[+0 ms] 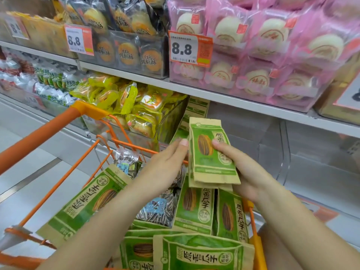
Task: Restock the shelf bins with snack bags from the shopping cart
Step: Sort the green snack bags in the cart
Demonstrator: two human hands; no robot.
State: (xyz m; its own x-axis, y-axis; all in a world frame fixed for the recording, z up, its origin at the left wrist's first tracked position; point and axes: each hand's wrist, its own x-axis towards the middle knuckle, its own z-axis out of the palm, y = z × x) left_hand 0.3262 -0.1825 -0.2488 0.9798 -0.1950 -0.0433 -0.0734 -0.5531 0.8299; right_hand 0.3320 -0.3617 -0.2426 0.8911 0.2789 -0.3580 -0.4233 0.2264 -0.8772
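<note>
A small stack of green-and-brown sunflower seed bags (211, 152) is held upright above the cart. My right hand (245, 168) grips the stack from the right, thumb on its front. My left hand (165, 164) presses flat against the stack's left edge, fingers together. Below lies the orange shopping cart (120, 142), filled with several more of the same green bags (194, 207) and a few clear bags of dark seeds (157, 209). Behind the held stack, a clear shelf bin (253, 137) holds a few matching green bags (196, 110) at its left end.
A clear bin of yellow pastry packs (136, 110) sits left of the target bin. The upper shelf carries pink bun packs (263, 55) and dark pastry packs (126, 45) with 8.8 price tags (189, 48). The cart's orange handle (39, 135) runs lower left.
</note>
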